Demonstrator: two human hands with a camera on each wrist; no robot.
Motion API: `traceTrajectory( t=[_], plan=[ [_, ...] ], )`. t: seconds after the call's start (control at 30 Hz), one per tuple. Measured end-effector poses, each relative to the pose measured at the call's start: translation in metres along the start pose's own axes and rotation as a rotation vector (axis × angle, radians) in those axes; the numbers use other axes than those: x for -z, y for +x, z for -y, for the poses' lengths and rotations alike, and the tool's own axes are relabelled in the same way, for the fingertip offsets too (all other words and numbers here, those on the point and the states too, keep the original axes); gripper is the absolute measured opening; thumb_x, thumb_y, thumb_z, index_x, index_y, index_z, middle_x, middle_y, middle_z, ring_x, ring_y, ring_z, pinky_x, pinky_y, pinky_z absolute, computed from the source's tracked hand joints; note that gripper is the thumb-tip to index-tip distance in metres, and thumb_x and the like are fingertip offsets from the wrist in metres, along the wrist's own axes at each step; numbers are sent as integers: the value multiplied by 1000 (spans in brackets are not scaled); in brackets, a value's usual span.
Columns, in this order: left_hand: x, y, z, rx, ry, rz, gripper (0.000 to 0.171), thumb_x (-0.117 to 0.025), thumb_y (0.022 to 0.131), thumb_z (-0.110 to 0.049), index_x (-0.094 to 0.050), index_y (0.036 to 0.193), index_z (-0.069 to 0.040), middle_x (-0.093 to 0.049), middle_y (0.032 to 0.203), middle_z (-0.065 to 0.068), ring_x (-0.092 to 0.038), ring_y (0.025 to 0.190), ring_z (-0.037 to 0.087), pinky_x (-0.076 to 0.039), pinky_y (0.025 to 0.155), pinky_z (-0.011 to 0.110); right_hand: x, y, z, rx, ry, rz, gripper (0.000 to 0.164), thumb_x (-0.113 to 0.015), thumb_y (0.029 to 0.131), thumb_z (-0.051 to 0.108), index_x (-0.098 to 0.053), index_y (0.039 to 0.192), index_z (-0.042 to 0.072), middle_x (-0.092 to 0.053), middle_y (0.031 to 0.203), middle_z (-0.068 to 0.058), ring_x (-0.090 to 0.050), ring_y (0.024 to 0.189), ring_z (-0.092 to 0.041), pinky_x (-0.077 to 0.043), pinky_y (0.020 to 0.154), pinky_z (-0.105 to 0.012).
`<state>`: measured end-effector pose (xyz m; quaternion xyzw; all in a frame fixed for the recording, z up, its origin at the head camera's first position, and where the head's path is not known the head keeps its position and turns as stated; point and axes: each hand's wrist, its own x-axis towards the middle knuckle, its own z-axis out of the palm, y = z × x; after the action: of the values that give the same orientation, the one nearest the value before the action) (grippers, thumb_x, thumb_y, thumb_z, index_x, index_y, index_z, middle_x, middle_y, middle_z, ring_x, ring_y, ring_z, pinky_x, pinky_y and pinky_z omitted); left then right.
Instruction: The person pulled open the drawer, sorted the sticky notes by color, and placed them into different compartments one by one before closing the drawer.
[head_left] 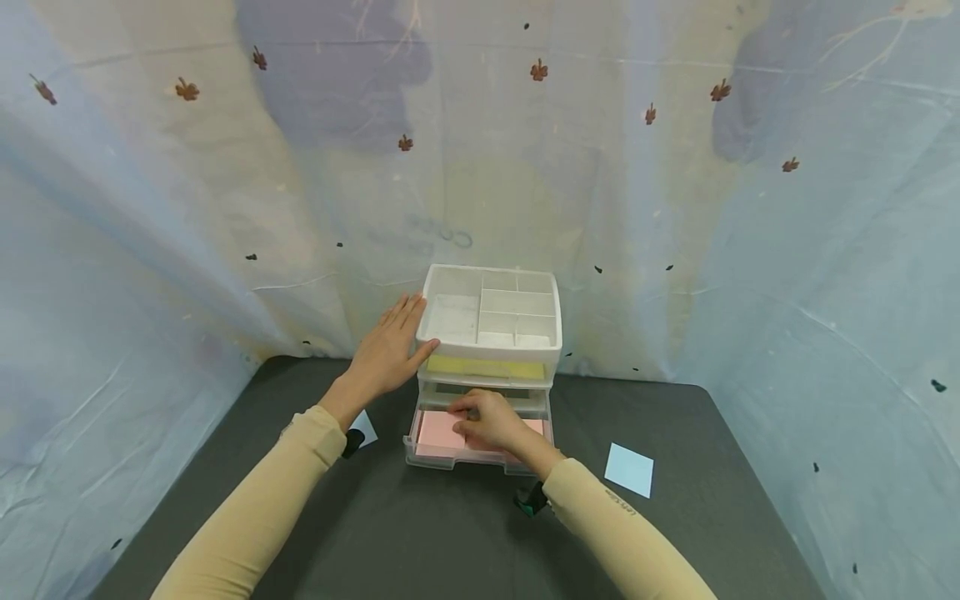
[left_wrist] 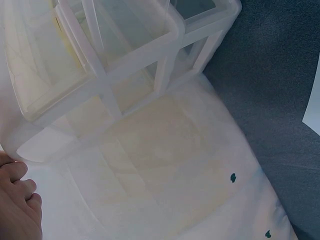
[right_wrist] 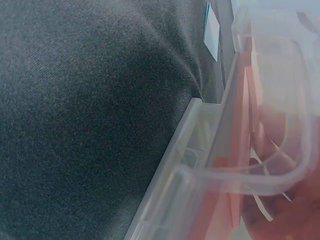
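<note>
A white plastic drawer unit [head_left: 487, 343] stands at the back of the table, with a divided top tray. My left hand [head_left: 386, 352] rests on its left side, fingers straight and thumb at the tray's front corner. The clear bottom drawer [head_left: 431, 461] is pulled out. Inside it lie pink paper squares [right_wrist: 240, 135]. Over this drawer, my right hand [head_left: 487, 421] pinches a pink paper square [head_left: 435, 429] on the left, thumb on its face and forefinger at its upper edge. In the right wrist view the drawer's clear wall partly veils the fingers.
Yellow paper [head_left: 487, 367] shows in the upper drawer, which is closed. A light blue paper square [head_left: 630, 470] lies on the dark table [head_left: 420, 542] at the right. Another blue paper [head_left: 365, 427] is partly covered by the left wrist. A patterned curtain [head_left: 480, 192] hangs behind.
</note>
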<state>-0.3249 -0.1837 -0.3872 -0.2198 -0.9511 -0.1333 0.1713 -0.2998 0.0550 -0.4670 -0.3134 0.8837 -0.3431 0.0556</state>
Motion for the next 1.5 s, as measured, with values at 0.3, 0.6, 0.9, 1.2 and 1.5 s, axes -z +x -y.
traceTrajectory(
  t=[0.3, 0.6, 0.9, 1.2, 1.5],
  plan=[
    [-1, 0, 0, -1, 0, 2, 81, -48, 110, -50, -15, 167, -2, -15, 173, 17, -11, 160, 35, -18, 128, 55, 1, -1, 7, 16, -101, 1, 27, -78, 95, 14, -77, 121, 8, -71, 118, -5, -68, 107, -23, -59, 92, -38],
    [-1, 1, 1, -5, -3, 0, 81, -47, 110, -50, -16, 166, -1, -15, 173, 18, -12, 160, 37, -18, 128, 55, 2, -3, 10, 70, -112, -42, 24, -76, 97, 11, -77, 121, 7, -71, 118, -8, -69, 107, -26, -60, 91, -39],
    [-1, 1, 1, 3, 0, 8, 81, -47, 110, -50, -16, 166, -2, -13, 173, 16, -10, 160, 35, -18, 128, 55, 7, -9, 14, 89, 41, -178, 20, -71, 99, 4, -77, 118, 3, -74, 117, -10, -72, 103, -26, -62, 85, -33],
    [-1, 1, 0, 17, -11, 10, 82, -47, 109, -51, -14, 167, -3, -13, 173, 17, -11, 160, 36, -14, 129, 54, 19, -26, 30, 6, 297, -225, 24, -68, 104, 18, -76, 126, 11, -75, 122, -5, -73, 104, -24, -62, 90, -43],
    [-1, 1, -1, 22, -16, 15, 82, -47, 109, -51, -13, 167, -4, -13, 174, 16, -8, 160, 35, -14, 129, 54, 25, -48, 46, 58, 563, -203, 34, -63, 106, 16, -67, 137, 2, -69, 133, -18, -69, 111, -39, -60, 93, -50]
  ],
)
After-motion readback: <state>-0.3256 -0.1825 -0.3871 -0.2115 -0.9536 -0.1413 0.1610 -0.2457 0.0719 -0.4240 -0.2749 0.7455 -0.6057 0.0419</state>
